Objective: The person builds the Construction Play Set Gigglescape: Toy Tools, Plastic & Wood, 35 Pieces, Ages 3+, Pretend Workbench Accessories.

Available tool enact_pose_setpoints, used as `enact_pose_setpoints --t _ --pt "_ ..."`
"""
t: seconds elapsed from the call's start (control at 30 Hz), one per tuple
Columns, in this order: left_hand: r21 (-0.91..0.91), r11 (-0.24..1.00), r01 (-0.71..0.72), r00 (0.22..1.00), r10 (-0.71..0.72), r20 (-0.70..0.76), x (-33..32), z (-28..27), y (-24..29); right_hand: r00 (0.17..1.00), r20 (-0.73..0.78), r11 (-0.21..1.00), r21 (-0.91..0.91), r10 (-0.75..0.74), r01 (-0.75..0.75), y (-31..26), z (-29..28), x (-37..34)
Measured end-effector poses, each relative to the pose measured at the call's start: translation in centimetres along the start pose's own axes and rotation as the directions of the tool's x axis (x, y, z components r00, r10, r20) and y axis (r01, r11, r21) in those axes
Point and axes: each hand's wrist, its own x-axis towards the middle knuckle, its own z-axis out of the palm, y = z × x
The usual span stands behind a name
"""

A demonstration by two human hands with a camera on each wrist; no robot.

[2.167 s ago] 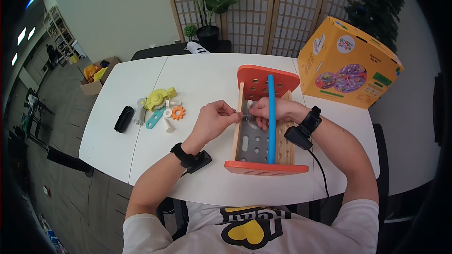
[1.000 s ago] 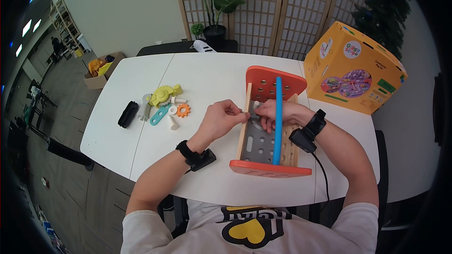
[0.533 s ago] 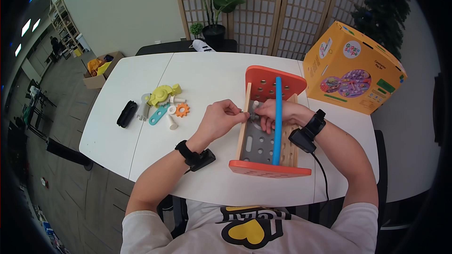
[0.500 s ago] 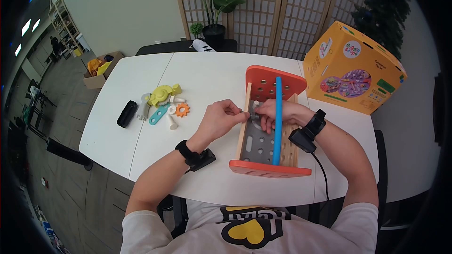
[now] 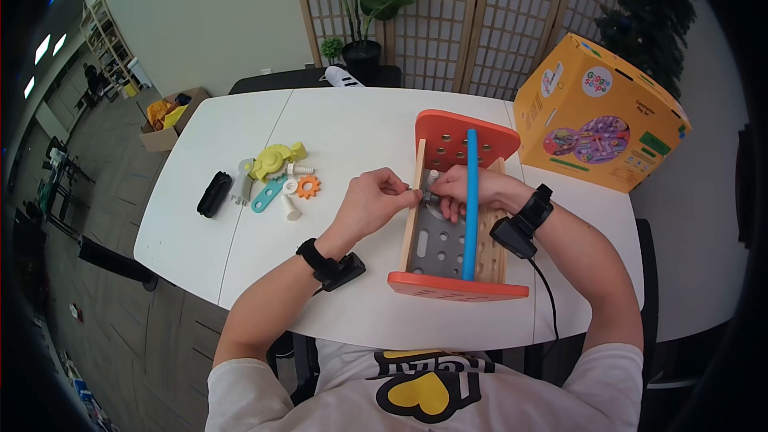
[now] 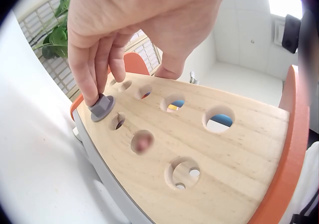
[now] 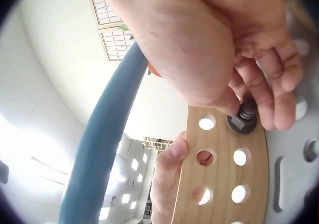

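Bolt (image 6: pixel 102 108), grey, one: head at outer face of wooden panel (image 6: pixel 239 164); left hand (image 6: pixel 139 17) unclenched, one fingertip touching it. Threaded piece (image 7: pixel 245 114), dark, flanged, one: at inner face, pinched by right hand (image 7: pixel 234 37) (nut or bolt end, unclear). Handling, as judged: head braced, turning square, threads uncrossed
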Motion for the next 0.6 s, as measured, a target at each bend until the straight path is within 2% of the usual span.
enact_pose_setpoints --t 0.1,0.2,0.3,0.4,0.5,0.6 --pt "-0.001 1.000 -0.001 1.000 0.001 0.001 -0.1 0.0 0.2 0.998 -0.035 0.998 0.017 0.060 -0.059 -0.2 0.1 0.2" --pt "0.002 1.000 0.003 1.000 -0.003 0.005 -0.2 -0.1 0.3 0.997 -0.061 0.999 0.000 0.040 -0.040 -0.5 0.5 -0.5" --pt "0.004 1.000 -0.009 1.000 0.009 0.002 -0.1 -0.1 0.2 0.997 -0.037 0.994 -0.087 -0.066 0.063 0.4 0.4 -0.2" --pt "0.001 1.000 -0.009 1.000 0.009 -0.001 0.0 0.0 -0.1 0.999 0.019 0.995 -0.091 -0.045 0.046 0.3 0.2 0.0" --pt "-0.028 1.000 -0.008 1.000 0.008 0.001 -0.1 0.0 0.1 0.998 0.048 0.999 -0.008 0.050 -0.049 0.0 -0.1 0.1" --pt "-0.014 1.000 -0.008 1.000 0.008 -0.003 -0.1 0.0 0.0 0.996 0.003 0.996 0.030 0.089 -0.089 -0.7 0.2 -0.3"
